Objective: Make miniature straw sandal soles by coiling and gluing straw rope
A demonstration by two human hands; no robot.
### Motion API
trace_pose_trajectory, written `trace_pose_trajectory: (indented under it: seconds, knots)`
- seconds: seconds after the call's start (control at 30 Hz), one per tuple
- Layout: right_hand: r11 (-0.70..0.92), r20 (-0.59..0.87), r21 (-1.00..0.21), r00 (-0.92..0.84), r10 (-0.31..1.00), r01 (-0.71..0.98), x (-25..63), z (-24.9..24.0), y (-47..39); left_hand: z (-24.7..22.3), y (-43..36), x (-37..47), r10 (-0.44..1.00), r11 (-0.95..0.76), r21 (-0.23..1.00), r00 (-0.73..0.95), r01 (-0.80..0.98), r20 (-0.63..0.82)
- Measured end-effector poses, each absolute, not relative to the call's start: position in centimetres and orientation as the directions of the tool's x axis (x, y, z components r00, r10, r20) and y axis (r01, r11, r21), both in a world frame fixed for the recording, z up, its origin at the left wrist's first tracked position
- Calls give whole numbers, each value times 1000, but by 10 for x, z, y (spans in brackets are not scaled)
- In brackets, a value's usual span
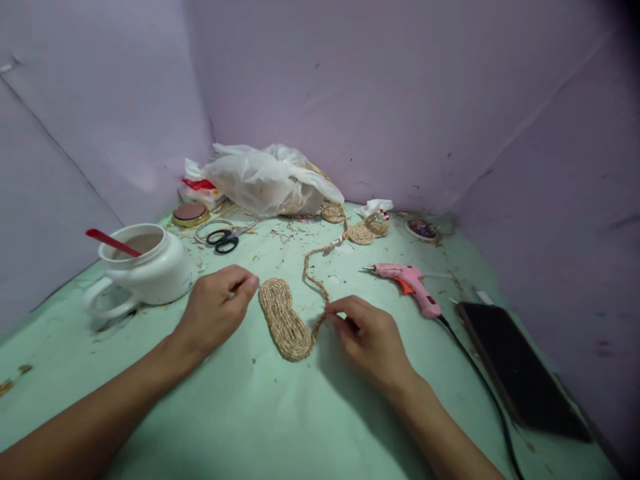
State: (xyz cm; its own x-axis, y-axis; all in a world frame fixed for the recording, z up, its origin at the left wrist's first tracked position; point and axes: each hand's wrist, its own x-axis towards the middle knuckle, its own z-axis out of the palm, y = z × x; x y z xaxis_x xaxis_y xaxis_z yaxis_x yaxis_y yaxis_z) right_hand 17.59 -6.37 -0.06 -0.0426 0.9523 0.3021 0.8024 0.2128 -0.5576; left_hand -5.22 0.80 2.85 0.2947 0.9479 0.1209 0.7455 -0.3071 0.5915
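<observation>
A coiled sole-shaped piece of braided straw cord (285, 320) lies flat on the green table, between my two hands. From its lower right end runs a loose length of braided cord (314, 270), which winds back toward the plastic bag. My right hand (370, 340) is closed, with thumb and forefinger pinching this cord just right of the coil. Beside the coil's upper left end is my left hand (217, 307), its fingers curled and thumb pressed to the forefinger. Whether anything sits in that pinch is hidden.
A white mug (150, 267) with a red stick stands at left. Black-handled scissors (225, 240), a round tin (191, 213) and a plastic bag (270, 180) lie behind. At right are a pink glue gun (407, 280), its cord and a phone (520, 367). Small woven pieces (361, 233) lie at the back.
</observation>
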Motion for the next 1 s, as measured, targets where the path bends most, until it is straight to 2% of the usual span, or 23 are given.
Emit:
trace_pose_trajectory:
  seconds: [0.07,0.1,0.17,0.23,0.47,0.7,0.87,1.0]
  knots:
    - [44,217,-507,78,973,861,176,-1,-64,31,10,-52,968,-181,423,236,888,-82]
    - [-8,173,-479,103,980,878,176,-1,-64,30,10,-51,956,-177,351,245,919,-159]
    - [-25,124,-447,89,988,894,173,0,-64,27,8,-48,932,-225,293,293,929,-215]
    - [10,122,-454,51,991,891,167,1,-65,23,5,-45,925,-249,299,318,921,-206]
    - [72,87,-491,-33,996,868,146,0,-66,15,-4,-34,940,-225,397,305,890,-152]
    - [95,86,-549,-57,995,830,146,-5,-66,9,-3,-32,945,-160,613,300,774,-132]
    - [118,84,-565,-86,993,817,145,-4,-67,7,-5,-24,922,49,819,290,572,-257]
    - [78,102,-674,-11,995,735,148,-6,-66,10,-2,-25,871,275,869,277,412,-407]
